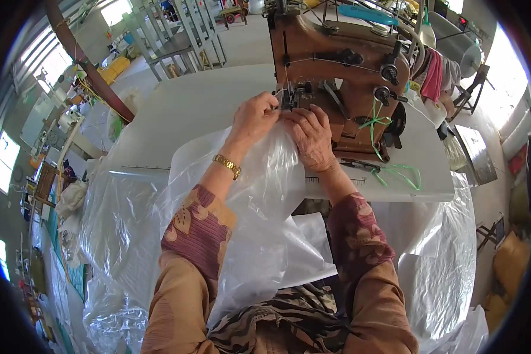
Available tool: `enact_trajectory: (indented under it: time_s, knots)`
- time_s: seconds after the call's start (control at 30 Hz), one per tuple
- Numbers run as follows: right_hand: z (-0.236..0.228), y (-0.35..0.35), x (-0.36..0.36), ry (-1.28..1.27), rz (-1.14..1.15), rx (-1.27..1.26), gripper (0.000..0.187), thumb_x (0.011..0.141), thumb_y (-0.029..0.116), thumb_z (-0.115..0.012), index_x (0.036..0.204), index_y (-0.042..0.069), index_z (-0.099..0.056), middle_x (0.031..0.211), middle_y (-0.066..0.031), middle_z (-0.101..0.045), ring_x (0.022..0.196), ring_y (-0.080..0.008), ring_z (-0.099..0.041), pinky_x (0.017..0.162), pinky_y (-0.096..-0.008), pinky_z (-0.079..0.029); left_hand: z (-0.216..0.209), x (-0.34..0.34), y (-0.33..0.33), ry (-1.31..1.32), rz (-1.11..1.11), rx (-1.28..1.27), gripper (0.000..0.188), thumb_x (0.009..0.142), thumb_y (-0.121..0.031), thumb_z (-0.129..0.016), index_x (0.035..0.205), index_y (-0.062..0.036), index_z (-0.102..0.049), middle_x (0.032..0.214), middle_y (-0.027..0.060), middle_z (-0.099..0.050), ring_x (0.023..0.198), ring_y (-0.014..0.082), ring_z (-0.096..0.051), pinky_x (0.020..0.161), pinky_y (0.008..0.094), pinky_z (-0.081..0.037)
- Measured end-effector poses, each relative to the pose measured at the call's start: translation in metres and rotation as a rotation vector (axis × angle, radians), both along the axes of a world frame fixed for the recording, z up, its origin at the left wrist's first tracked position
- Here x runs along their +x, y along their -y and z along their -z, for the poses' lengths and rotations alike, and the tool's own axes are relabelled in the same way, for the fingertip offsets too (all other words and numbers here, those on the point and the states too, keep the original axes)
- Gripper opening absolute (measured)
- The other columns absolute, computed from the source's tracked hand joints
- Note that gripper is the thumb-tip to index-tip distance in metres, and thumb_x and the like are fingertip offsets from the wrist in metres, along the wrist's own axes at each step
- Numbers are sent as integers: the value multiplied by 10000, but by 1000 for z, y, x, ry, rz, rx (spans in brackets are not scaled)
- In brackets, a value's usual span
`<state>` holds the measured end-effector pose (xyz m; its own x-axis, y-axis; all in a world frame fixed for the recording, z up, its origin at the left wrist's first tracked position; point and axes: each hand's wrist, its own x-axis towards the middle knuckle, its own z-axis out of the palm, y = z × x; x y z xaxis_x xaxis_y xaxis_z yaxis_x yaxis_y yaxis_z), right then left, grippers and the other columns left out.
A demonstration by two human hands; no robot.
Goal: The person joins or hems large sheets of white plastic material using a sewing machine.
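A brown industrial sewing machine point(336, 65) stands on a white table point(194, 112). A bundle of clear plastic sheeting point(265, 194) runs from my lap up to the machine's needle area. My left hand point(253, 118), with a gold watch at the wrist, pinches the plastic's top edge just left of the needle. My right hand point(312, 138) lies on the plastic right beside it, pressing the sheet against the machine's base. Both hands touch each other at the needle.
Green string point(395, 171) and a pair of scissors point(360, 165) lie on the table right of the machine. More clear plastic point(118, 236) hangs off the table's left and right sides. Metal racks point(177, 35) stand behind the table. A pink cloth point(433, 74) hangs at the right.
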<state>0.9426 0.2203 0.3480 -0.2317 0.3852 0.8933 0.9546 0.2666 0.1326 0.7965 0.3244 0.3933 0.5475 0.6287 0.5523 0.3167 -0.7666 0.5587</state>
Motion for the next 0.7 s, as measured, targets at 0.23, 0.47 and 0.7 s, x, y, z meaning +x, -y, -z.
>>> enact_trajectory:
  time_s: [0.23,0.47,0.7]
  knots:
    - [0,1,-1,-19,53,-3,313,771,140,-580,1071,52,-592,1148,-62,-605,1108,-246,-561,1042,-504,-366,18,14,-24,134,93,-174,86,852,-29,-634,909,-18,-571,746,116,-651,697,204,-650,649,337,-501]
    - [-1,0,-5,-68,110,-69,330,782,135,-574,1100,47,-588,1181,-72,-576,1147,-259,-528,1030,-495,-359,21,25,-38,91,39,-172,106,845,-38,-645,899,-17,-556,791,143,-668,744,288,-662,683,360,-506]
    - [19,-6,1,-253,239,-134,316,858,142,-581,1171,101,-607,1163,-115,-554,1135,-344,-501,1005,-504,-365,33,50,-40,120,-91,-48,72,856,-92,-569,810,-43,-595,756,138,-622,742,256,-601,670,400,-488]
